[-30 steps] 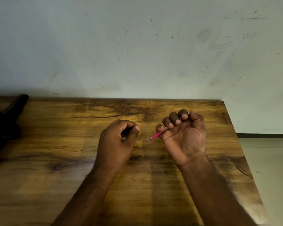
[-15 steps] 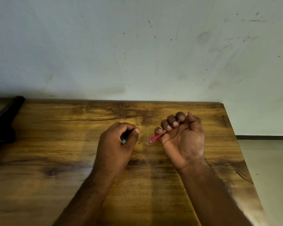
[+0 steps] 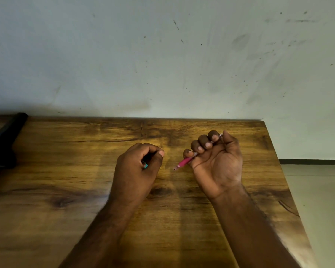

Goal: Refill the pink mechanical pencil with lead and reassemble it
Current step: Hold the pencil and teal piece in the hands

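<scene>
Wall (image 3: 162,55): pale, scuffed, dark specks, fills the top half. Wooden table (image 3: 66,190) butts against it, strong grain, right edge runs diagonally down toward the floor (image 3: 321,200). Black object (image 3: 2,147) at the far left edge of the table, partly cut off, can't tell what it is.

Both forearms come in from the bottom, hands over mid-table, near each other but not touching.

Right hand (image 3: 219,163): palm up, all four fingers curled tight over the palm, thumb upright beside them. It grips the pencil (image 3: 184,163) across the fingers. Pink front section and metal tip stick out past the little finger, pointing down-left toward the left hand. Back end pokes out between index finger and thumb. Tip is close above the table; contact not clear.

Left hand (image 3: 137,167): back of hand up, fingers curled in, thumb pressed against the index finger. Something small is held inside; only a teal bit (image 3: 145,165) shows in the gap. Can't identify the item.

Pencil tip sits between the two hands, nearer the right.
</scene>
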The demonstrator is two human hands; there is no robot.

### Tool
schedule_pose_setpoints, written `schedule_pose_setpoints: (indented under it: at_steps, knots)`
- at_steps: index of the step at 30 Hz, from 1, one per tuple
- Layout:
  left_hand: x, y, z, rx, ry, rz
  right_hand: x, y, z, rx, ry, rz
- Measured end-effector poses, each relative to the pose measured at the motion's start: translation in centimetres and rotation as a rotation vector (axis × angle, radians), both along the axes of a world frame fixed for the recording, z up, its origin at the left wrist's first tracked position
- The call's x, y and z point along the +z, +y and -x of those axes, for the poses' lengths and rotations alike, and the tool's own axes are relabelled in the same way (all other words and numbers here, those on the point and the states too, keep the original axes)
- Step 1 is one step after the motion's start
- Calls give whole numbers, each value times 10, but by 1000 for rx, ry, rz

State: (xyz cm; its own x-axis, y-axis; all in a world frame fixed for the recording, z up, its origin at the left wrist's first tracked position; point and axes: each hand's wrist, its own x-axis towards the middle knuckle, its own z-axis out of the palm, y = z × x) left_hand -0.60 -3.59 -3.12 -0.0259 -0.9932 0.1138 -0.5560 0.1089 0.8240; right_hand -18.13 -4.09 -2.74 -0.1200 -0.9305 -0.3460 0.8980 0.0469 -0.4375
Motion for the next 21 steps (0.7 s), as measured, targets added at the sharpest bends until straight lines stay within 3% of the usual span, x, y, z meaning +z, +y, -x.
schedule_pose_setpoints:
  at_steps: [21]
  knots:
    - [0,3,-3,7,21,-10,-2,2,0,-34,0,-12]
